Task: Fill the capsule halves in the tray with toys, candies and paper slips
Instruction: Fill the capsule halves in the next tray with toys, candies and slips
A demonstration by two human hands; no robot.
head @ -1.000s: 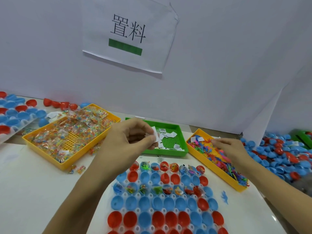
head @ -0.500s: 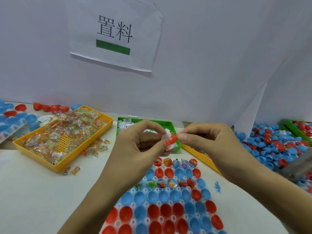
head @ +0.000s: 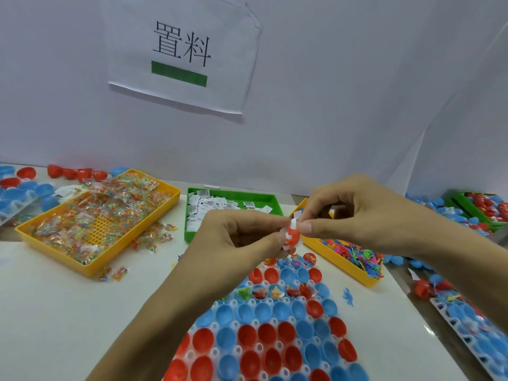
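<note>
My left hand (head: 236, 243) and my right hand (head: 360, 215) meet above the far end of the white tray (head: 258, 347) of red and blue capsule halves. Together they pinch a small red toy (head: 292, 239) and a white paper slip (head: 293, 223) between thumbs and forefingers. The tray's far rows hold toys, candies and slips; the near rows are bare. A yellow tray of candy packets (head: 90, 224) lies at the left, a green tray of paper slips (head: 233, 199) in the middle, a yellow tray of small toys (head: 349, 257) at the right, partly hidden by my right hand.
Loose candy packets (head: 115, 273) lie by the left tray. A blue toy (head: 348, 296) lies on the table right of the capsule tray. Piles of capsule halves sit far left (head: 24, 188) and far right (head: 483, 207). Another filled tray (head: 467, 323) runs along the right edge. A white wall with a paper sign (head: 181, 53) stands behind.
My right hand left the toy tray with a red toy and came to my left hand, which holds the slip. Both hands now pinch toy and slip together.
</note>
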